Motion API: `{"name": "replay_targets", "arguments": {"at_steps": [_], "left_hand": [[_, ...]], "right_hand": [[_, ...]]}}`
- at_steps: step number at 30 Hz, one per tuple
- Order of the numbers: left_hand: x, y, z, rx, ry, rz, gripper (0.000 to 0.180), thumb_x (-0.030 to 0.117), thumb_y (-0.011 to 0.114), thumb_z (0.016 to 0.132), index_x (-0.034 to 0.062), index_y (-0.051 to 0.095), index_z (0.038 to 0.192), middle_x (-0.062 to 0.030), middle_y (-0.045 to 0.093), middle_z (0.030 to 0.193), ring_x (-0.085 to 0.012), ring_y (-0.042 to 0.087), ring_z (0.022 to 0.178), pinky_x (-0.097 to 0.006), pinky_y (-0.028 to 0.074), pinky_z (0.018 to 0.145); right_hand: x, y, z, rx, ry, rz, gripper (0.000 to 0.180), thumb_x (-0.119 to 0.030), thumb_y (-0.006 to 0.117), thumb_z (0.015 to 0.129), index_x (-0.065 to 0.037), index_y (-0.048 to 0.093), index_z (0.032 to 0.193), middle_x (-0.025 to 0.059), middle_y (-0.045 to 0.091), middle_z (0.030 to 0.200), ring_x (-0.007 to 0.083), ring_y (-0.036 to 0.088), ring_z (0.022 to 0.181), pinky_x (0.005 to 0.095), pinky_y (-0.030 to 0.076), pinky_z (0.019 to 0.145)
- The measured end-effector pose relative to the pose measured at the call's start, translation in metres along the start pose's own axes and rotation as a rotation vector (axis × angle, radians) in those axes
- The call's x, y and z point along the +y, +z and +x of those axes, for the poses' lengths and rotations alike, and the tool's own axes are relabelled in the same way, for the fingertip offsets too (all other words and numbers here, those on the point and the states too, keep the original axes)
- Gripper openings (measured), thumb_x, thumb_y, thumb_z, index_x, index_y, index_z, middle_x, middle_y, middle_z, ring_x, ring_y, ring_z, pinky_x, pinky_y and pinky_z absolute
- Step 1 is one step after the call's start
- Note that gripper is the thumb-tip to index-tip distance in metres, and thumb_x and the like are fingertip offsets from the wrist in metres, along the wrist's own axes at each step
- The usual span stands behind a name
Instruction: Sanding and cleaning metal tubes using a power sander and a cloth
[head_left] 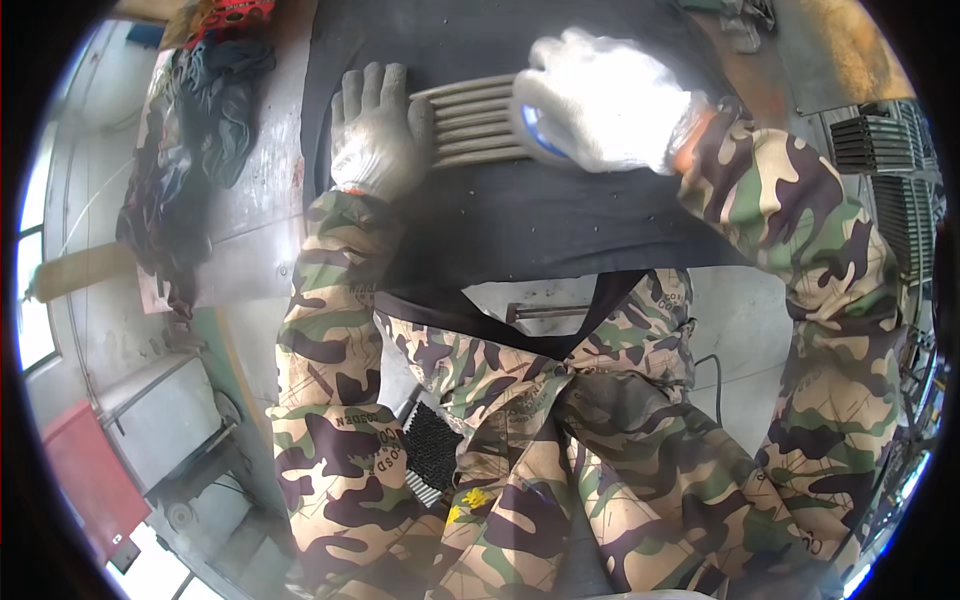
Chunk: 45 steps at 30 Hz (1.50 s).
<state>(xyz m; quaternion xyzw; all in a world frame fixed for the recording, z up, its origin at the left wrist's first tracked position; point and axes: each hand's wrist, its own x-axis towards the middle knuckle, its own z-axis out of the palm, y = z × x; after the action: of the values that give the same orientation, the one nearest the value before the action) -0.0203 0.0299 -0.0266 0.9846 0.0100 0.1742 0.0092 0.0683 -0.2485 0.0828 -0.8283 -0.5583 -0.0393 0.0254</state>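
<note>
A slatted metal grille [475,122] of several parallel bars lies across the black cloth [560,222] on the table. At its left end my left hand [380,130], in a grey-white glove, is open, fingers stretched away from me and thumb beside the bar ends. Over the grille's right end, my gloved right hand [600,105] is closed, its fingers curled and washed out by bright light. A blue edge [540,132] shows under its near side; what it belongs to is hidden. Both forearms wear camouflage sleeves.
Dark crumpled cloth [222,110] lies on the table's left side, with a red item [235,14] behind it. Stacked slatted metal grilles [880,140] stand at the right. Below left is a white cabinet-like box [165,420]. A black bristly pad [432,445] shows beside my lap.
</note>
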Motion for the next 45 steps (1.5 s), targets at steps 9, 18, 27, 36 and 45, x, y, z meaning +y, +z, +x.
{"name": "replay_targets", "arguments": {"at_steps": [9,18,27,36,45], "left_hand": [[0.021,-0.003,0.013,0.005,0.020,-0.119,0.054,0.037,0.058,0.106,0.0030,0.059,0.148,-0.0248,0.060,0.151,-0.0497,0.050,0.144,-0.058,0.038,0.122],[0.028,-0.002,0.012,0.014,0.014,-0.117,0.056,0.038,0.059,0.106,0.0029,0.059,0.149,-0.0243,0.059,0.153,-0.0487,0.048,0.146,-0.057,0.037,0.122],[0.016,0.003,0.008,0.056,0.043,-0.047,0.056,0.038,0.057,0.108,0.0019,0.057,0.151,-0.0259,0.058,0.154,-0.0522,0.048,0.146,-0.058,0.036,0.124],[0.012,-0.005,-0.011,-0.070,0.023,-0.077,0.062,0.033,0.059,0.102,-0.0018,0.051,0.153,-0.0285,0.050,0.159,-0.0526,0.041,0.151,-0.061,0.031,0.126],[0.017,-0.008,-0.022,-0.096,0.038,-0.117,0.058,0.032,0.057,0.107,-0.0013,0.052,0.154,-0.0308,0.051,0.159,-0.0547,0.042,0.150,-0.060,0.032,0.126]], "right_hand": [[-0.010,0.007,0.019,0.015,0.008,0.004,0.026,-0.029,0.066,0.098,-0.009,0.071,0.115,0.0172,0.069,0.108,0.0390,0.072,0.101,0.0532,0.061,0.086],[0.051,-0.018,0.012,-0.037,0.237,-0.064,0.029,-0.032,0.063,0.097,-0.006,0.073,0.102,0.0242,0.071,0.102,0.0461,0.071,0.095,0.0560,0.059,0.085],[0.067,-0.009,-0.054,-0.031,0.165,-0.114,0.026,-0.028,0.068,0.098,-0.012,0.067,0.119,0.0133,0.064,0.113,0.0363,0.067,0.109,0.0511,0.059,0.090],[0.072,-0.003,-0.052,-0.058,0.148,-0.075,0.030,-0.026,0.070,0.097,-0.010,0.067,0.121,0.0149,0.063,0.115,0.0368,0.066,0.111,0.0513,0.059,0.092],[0.074,0.011,-0.049,-0.077,0.112,-0.043,0.028,-0.026,0.068,0.098,-0.011,0.066,0.122,0.0159,0.063,0.115,0.0376,0.066,0.109,0.0510,0.058,0.092]]}}
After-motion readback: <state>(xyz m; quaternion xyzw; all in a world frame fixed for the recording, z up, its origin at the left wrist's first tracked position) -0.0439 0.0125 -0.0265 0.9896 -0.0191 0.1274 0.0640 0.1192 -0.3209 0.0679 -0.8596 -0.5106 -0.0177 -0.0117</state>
